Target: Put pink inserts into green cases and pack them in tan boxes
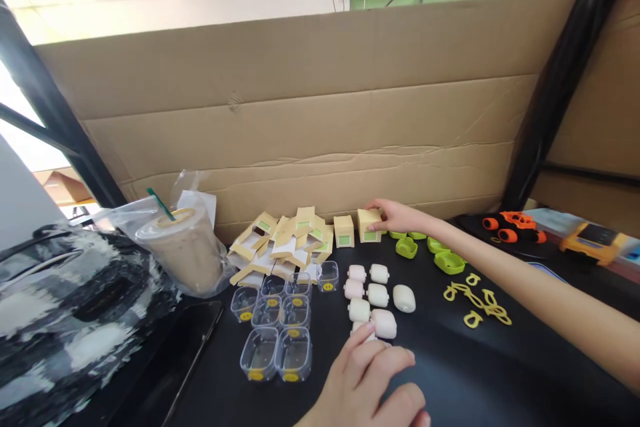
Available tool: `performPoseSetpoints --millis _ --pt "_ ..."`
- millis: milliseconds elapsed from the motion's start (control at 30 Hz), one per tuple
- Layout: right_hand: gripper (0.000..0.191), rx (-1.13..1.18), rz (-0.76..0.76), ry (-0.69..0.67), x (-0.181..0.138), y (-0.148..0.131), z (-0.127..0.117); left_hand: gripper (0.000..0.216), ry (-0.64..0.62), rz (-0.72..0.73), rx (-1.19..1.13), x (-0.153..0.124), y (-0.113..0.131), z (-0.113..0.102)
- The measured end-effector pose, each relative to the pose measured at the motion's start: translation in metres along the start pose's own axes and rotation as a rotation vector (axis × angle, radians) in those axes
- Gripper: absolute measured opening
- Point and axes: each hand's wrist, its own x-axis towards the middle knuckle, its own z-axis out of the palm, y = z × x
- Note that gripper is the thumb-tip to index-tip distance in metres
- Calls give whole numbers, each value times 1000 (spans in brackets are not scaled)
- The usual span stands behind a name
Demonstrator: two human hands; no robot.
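Observation:
My right hand reaches to the back of the black table, its fingers closed around a small kraft cardboard box with a green label. A second standing box is just left of it. In the foreground my left hand is held with fingers apart and nothing visible in them. Its index fingertip overlaps the nearest of several small white and pale pink rounded cases; whether it touches them I cannot tell. Left of the cases stand several small clear plastic cups with yellow stickers.
Flattened kraft boxes lie heaped at the back. Green small trays and yellow-green loops are on the right, near an orange toy car. On the left are a bagged drink and a phone. A cardboard wall rises behind.

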Motion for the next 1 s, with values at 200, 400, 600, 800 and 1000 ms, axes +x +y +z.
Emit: performPoseSetpoints --millis 200,400,600,800,1000 --pt "29 -25 5 -2 27 22 30 27 197 -48 2 -17 4 30" --pt "31 1 -30 89 27 33 44 26 101 -25 2 -7 1 19" --pt "30 29 -150 203 -16 10 42 18 -17 -77 -36 -4 3 9" --pt "13 -66 -300 187 -84 -33 30 11 -298 -145 44 12 -10 -10" --pt "14 -296 -107 229 -87 3 2 7 -573 -243 131 12 -28 -9"
